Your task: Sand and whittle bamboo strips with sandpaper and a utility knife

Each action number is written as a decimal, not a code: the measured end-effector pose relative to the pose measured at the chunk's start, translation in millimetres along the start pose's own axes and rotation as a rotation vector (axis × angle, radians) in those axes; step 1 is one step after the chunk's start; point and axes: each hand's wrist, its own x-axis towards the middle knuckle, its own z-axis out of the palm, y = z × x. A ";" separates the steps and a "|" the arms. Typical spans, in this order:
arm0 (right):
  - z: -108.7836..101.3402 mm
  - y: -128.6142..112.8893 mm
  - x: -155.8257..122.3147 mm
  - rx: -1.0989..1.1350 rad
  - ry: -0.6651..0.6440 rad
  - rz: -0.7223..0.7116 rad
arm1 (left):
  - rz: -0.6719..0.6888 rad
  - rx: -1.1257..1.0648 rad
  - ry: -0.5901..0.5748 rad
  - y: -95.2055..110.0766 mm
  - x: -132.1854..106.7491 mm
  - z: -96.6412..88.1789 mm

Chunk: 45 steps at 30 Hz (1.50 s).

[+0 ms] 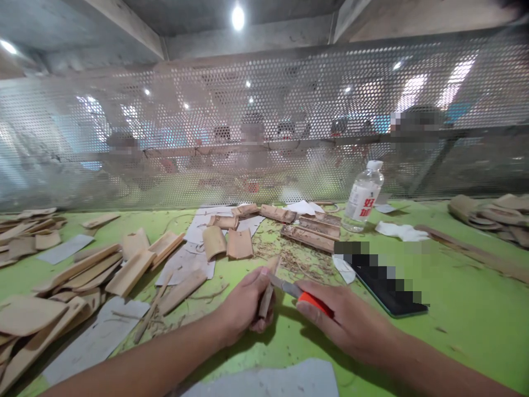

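My left hand (250, 302) is closed around a small split piece of bamboo (266, 300), which sticks out above and below the fingers. In my right hand (343, 317) is a knife with a red handle (314, 303). Its grey blade (286, 286) points left and meets the bamboo near my left thumb. Part of the handle is hidden under my right fingers. Just beyond the hands, brown shavings (295, 256) lie scattered over the green tabletop (467, 331). Two short curved bamboo pieces, one pale (215, 243) and one browner (240, 243), rest there too.
Bamboo strips (95, 270) are heaped at the left, with another pile (491, 215) at the far right. A clear bottle (363, 198) stands behind a dark phone-like slab (388, 286), partly blurred out. Paper sheets (268, 380) lie about. A perforated metal screen (248, 143) closes the back.
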 end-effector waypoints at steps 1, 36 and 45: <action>0.2 -2.0 0.3 0.007 -0.022 -0.017 | -0.006 0.007 0.008 -0.2 -0.1 0.5; 4.6 12.2 -6.0 0.023 0.301 0.037 | 0.155 -0.282 -0.241 27.7 -14.6 4.3; -16.5 28.2 8.4 0.095 0.425 0.061 | -0.115 -0.277 -0.390 30.3 -9.4 -8.6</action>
